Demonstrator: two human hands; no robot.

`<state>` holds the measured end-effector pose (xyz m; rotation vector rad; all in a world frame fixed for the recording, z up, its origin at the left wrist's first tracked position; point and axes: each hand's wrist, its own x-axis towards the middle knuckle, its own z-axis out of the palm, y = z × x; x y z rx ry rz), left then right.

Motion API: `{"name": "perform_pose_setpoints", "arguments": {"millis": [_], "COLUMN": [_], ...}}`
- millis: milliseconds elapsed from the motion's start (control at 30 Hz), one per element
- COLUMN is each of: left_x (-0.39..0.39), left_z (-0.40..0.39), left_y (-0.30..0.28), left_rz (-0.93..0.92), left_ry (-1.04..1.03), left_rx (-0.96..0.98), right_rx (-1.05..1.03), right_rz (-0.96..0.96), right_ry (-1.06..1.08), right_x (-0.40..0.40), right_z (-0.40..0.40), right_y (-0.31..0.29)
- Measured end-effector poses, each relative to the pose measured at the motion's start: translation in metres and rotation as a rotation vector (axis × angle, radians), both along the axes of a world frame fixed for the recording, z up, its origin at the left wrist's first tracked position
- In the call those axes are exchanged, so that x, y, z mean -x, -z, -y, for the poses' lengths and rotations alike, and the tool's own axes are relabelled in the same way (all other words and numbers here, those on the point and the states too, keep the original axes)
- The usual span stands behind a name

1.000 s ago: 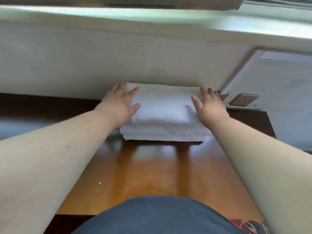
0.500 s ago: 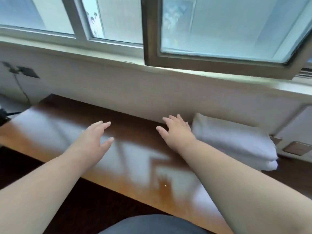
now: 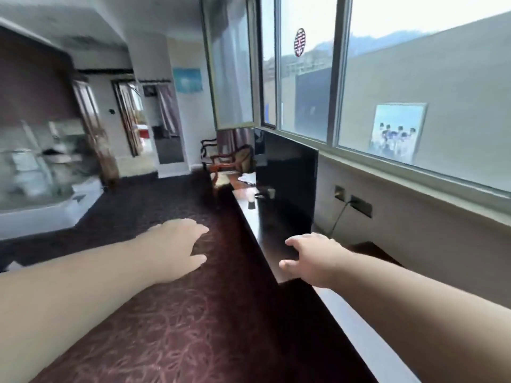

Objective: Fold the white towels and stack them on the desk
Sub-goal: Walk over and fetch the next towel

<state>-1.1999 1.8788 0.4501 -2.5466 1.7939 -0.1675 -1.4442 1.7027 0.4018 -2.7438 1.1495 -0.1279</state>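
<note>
My left hand (image 3: 179,247) hovers over the dark red carpet, fingers spread, holding nothing. My right hand (image 3: 312,255) is held above the near end of the dark wooden desk (image 3: 265,233), fingers apart and empty. The desk runs along the wall under the window. The stack of folded white towels is out of view. Something white (image 3: 247,178) lies far down the desk; I cannot tell what it is.
A black flat screen (image 3: 287,172) stands on the desk by the wall. Wall sockets (image 3: 354,201) with a cable sit under the windowsill. A wooden chair (image 3: 221,156) stands at the desk's far end. A glass-walled bathroom (image 3: 41,167) is at the left.
The view has swung left from the towel stack to the room. Both hands have left the towels and now hang free, empty.
</note>
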Motion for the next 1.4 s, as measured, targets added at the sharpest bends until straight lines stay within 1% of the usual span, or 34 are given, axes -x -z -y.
{"name": "perform_pose_setpoints", "arguments": {"millis": [67,133,200,333,433,533,667,733,867,933,1000,1100,1200,1400], "left_x": [-0.052,-0.098,-0.141,-0.222,-0.283,-0.352,-0.453,-0.512,-0.628,-0.687,-0.745,-0.813,-0.864,-0.982], "left_z": [0.003,0.015,0.038,0.094,0.137,0.176,0.205,0.222,0.273,0.311,0.357,0.424,0.488,0.625], "left_y": [-0.022,-0.025,-0.016,0.018,0.040,0.044,0.042,0.056,0.100,0.115,0.118,0.122,0.136,0.173], "left_rz": [0.023,-0.015,-0.079,-0.216,-0.288,-0.379,-0.350,-0.336,-0.360,-0.352,-0.332,-0.342,-0.377,-0.344], "left_ry": [-0.108,-0.194,-0.259,-0.382,-0.465,-0.561,-0.637,-0.657,-0.633,-0.578,-0.495,-0.405,-0.333,-0.225], "left_rx": [0.019,0.039,0.071,0.207,0.298,0.375,0.434,0.424,0.361,0.304,0.229,0.143,0.071,-0.029], "right_rx": [0.039,0.069,0.107,0.175,0.109,0.010,-0.031,-0.053,-0.078,-0.103,-0.147,-0.209,-0.285,-0.397], "right_rz": [-0.021,-0.016,-0.014,0.047,0.109,0.162,0.153,0.127,0.082,0.085,0.075,0.048,0.033,0.001], "right_ry": [-0.064,-0.119,-0.168,-0.218,-0.259,-0.278,-0.298,-0.309,-0.310,-0.265,-0.196,-0.084,0.036,0.291], "right_x": [-0.067,-0.129,-0.186,-0.300,-0.390,-0.479,-0.591,-0.654,-0.764,-0.811,-0.853,-0.898,-0.928,-0.997], "right_z": [0.019,0.041,0.069,0.133,0.175,0.219,0.265,0.287,0.328,0.354,0.384,0.433,0.485,0.630], "right_y": [-0.021,-0.033,-0.039,-0.037,-0.027,-0.024,-0.015,0.001,0.045,0.063,0.074,0.085,0.101,0.142]}}
